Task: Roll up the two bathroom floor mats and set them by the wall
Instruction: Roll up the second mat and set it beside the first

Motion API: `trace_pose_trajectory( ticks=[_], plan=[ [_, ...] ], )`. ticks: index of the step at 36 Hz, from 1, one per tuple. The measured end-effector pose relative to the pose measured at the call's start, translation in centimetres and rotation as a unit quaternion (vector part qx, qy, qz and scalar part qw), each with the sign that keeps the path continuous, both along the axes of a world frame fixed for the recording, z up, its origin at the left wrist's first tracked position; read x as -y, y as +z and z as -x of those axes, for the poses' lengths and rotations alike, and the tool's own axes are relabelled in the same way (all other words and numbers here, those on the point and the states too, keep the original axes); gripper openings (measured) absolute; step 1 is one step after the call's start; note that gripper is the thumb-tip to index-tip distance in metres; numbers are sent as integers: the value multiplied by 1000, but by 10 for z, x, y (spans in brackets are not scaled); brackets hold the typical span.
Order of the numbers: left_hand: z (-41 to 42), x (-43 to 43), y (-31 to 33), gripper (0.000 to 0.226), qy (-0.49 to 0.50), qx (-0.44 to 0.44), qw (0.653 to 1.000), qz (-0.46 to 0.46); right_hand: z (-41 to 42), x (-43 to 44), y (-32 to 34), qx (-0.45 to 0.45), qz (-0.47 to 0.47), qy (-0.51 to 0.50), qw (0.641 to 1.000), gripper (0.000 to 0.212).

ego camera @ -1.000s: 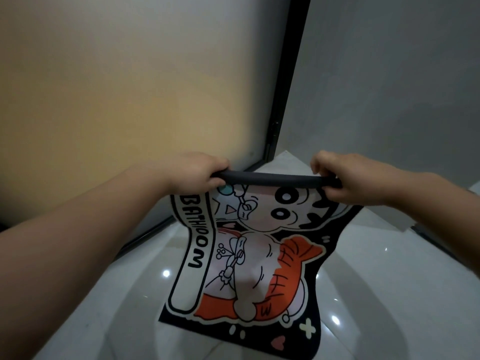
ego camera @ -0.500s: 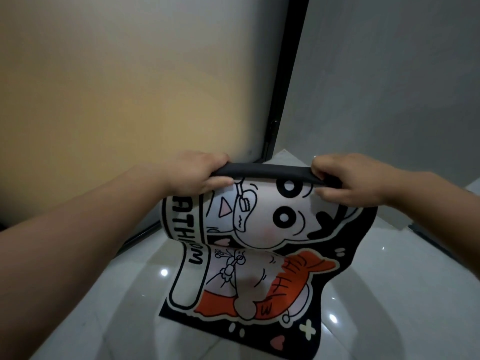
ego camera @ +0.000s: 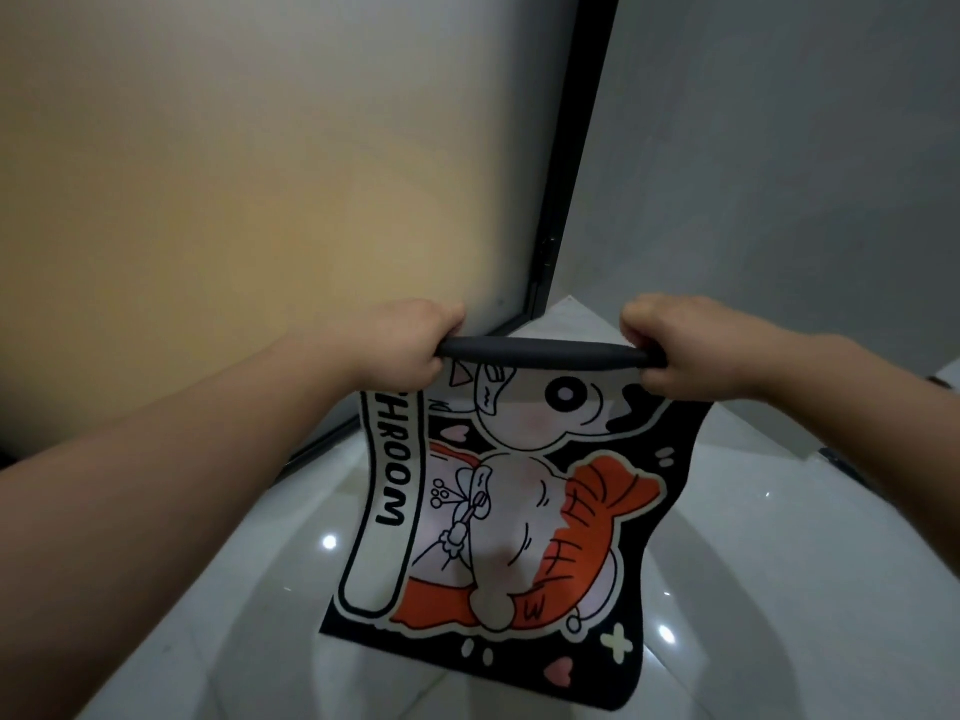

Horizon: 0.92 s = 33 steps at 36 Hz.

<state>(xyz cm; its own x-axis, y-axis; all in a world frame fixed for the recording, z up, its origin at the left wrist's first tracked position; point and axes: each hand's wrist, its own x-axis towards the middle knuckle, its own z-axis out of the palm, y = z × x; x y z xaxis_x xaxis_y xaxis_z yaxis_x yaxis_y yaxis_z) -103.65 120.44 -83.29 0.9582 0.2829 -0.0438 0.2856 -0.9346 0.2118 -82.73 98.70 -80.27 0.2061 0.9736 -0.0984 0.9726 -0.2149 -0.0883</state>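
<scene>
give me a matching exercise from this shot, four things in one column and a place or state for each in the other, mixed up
Things:
1. left hand
2. right hand
3. rolled top of the mat
4. loose end of the mat

Places or states:
A. hangs down over the floor tiles, print showing
B. grip on the roll's end nearer the frosted panel
C. plain dark tube held level between both hands
D. grip on the roll's end nearer the grey wall

Pairs: 1-B, 2-D, 3-C, 4-A
</scene>
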Motion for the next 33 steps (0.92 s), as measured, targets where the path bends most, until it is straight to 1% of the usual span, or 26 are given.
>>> trace_pose_trajectory(
  ticks=[2,4,7,9,11,13,15,17,22,24,27,29,31,32,33],
  plan=[
    [-1,1,-2,26,2,9,1000,9,1,-2,-3,-3,-2,-12,1000,28],
    [-2,1,-3,32,-1,14,1000,18,2,-2,-6,17,-6,-25,1000,29],
    [0,-3,-5,26,-37,24,999,6,7,-2,-9,65,2,1,998,29],
    [3,-4,-5,34,-51,28,998,-11,10,-1,-10,70,-19,33,997,22],
    [4,-5,-5,38,-48,33,998,-21,12,1,-10,61,-54,61,995,31],
    [4,-6,-5,36,-42,30,998,-24,10,2,-12,49,-74,77,993,34],
    [3,-6,-5,31,-39,22,999,-17,9,2,-13,45,-67,85,993,32],
    [1,-5,-4,27,-33,11,999,-14,9,0,-14,51,-48,71,995,30],
    [-3,1,1,23,-31,-22,998,-54,12,-4,-14,64,-29,32,997,20],
    [-7,3,1,20,-28,-28,999,-32,14,-8,-12,60,-20,30,998,19],
    [-12,6,1,23,-10,-22,1000,4,17,-15,-7,79,5,21,997,17],
    [-14,8,-1,25,-9,2,1000,7,16,-18,-6,86,12,6,996,19],
    [-14,11,-3,34,-12,24,1000,5,12,-21,-5,78,28,-8,997,27],
    [-14,13,-5,40,-16,32,999,0,9,-22,-5,61,46,-16,997,35],
    [-13,15,-7,44,-21,41,999,-8,8,-23,-4,34,73,-27,996,49]
  ],
)
